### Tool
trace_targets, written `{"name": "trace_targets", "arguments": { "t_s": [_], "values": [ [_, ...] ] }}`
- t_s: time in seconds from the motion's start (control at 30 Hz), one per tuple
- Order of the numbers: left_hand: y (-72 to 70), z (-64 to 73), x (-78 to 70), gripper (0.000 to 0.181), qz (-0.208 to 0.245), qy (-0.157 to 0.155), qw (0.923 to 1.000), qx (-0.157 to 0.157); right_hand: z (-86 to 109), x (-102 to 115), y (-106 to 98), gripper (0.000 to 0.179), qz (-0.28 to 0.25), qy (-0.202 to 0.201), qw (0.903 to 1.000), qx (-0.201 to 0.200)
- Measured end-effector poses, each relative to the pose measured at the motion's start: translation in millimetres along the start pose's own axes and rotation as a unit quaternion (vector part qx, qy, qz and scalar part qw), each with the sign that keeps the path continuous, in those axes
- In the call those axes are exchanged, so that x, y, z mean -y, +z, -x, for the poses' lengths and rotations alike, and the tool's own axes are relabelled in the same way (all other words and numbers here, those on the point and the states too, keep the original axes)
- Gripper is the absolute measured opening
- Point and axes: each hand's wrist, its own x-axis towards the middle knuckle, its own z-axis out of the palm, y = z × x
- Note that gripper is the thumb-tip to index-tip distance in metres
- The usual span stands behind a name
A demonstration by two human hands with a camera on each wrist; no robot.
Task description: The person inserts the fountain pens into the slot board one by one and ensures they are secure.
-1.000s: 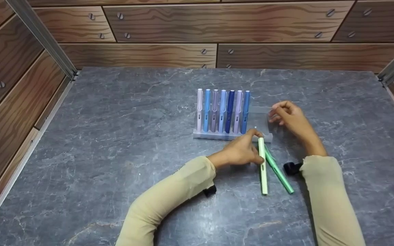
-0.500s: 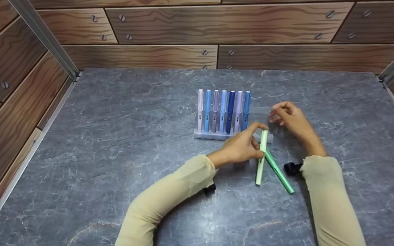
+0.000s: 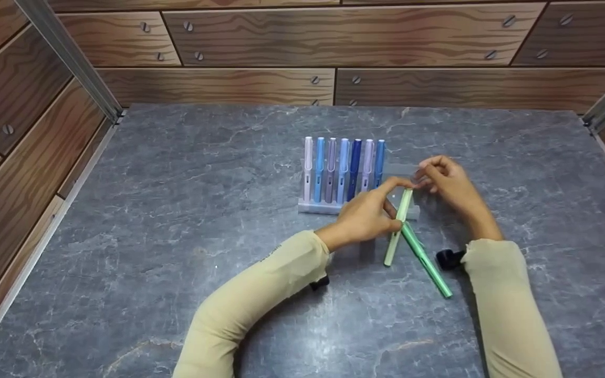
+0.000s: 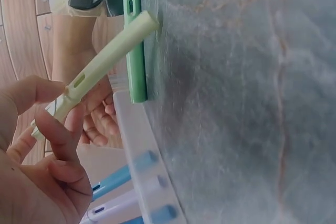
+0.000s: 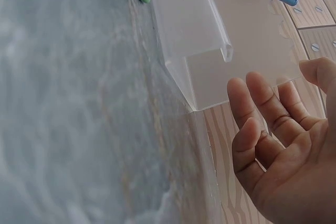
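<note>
In the head view my left hand point(image 3: 364, 216) pinches a pale green pen point(image 3: 392, 248) between thumb and fingers. The pen tilts, with its upper end toward the rack, and its lower end hangs off the table in the left wrist view. A darker green pen point(image 3: 428, 262) lies on the table just right of it. Several blue and purple pens point(image 3: 343, 168) stand in a row in a clear pen rack point(image 3: 318, 208). My right hand point(image 3: 448, 184) stays at the rack's right edge, fingers loosely bent, holding nothing; its fingertips overlap the clear panel point(image 5: 210, 82) in the right wrist view.
The grey marbled table point(image 3: 176, 210) spreads around the rack. Behind it rises a wood-patterned wall point(image 3: 260, 37), with another such wall at the left. Metal posts point(image 3: 66, 58) stand at the corners. A black wrist camera point(image 3: 448, 259) sits by the right sleeve.
My left hand has lifted the pale green pen and carried it away from me toward the rack, tilting its lower end leftward. The right hand and the darker green pen stay put.
</note>
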Motion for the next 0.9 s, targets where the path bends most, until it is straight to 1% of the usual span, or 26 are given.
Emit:
{"name": "trace_targets", "arguments": {
  "t_s": [0.13,0.23,0.4,0.6,0.77,0.9],
  "values": [
    [-5.1,-1.3,-1.9,0.069,-0.023,-0.004,0.9996,-0.016,0.3,1,0,0.019,-0.01,0.0,0.9999,-0.002],
    [-8.4,-2.4,-2.6,0.07,-0.032,-0.003,0.9991,-0.029,0.0,1,0,0.015,-0.019,-0.001,0.9998,-0.002],
    [-11.9,-4.5,-2.0,0.069,-0.038,0.0,0.998,-0.05,-0.8,1,0,0.013,-0.013,-0.004,0.9999,-0.001],
    [-14.7,-7.2,-0.7,0.067,-0.033,-0.003,0.9969,-0.071,-0.6,0,1,0.015,-0.015,0.006,0.9999,-0.002],
    [-19.0,-9.0,-1.1,0.065,-0.015,-0.001,0.9956,-0.092,-0.1,0,2,0.013,-0.031,0.002,0.9995,-0.001],
    [-23.2,-11.1,-2.9,0.064,-0.016,-0.005,0.9944,-0.105,0.9,1,2,0.013,-0.038,-0.003,0.9993,0.003]
  ]
}}
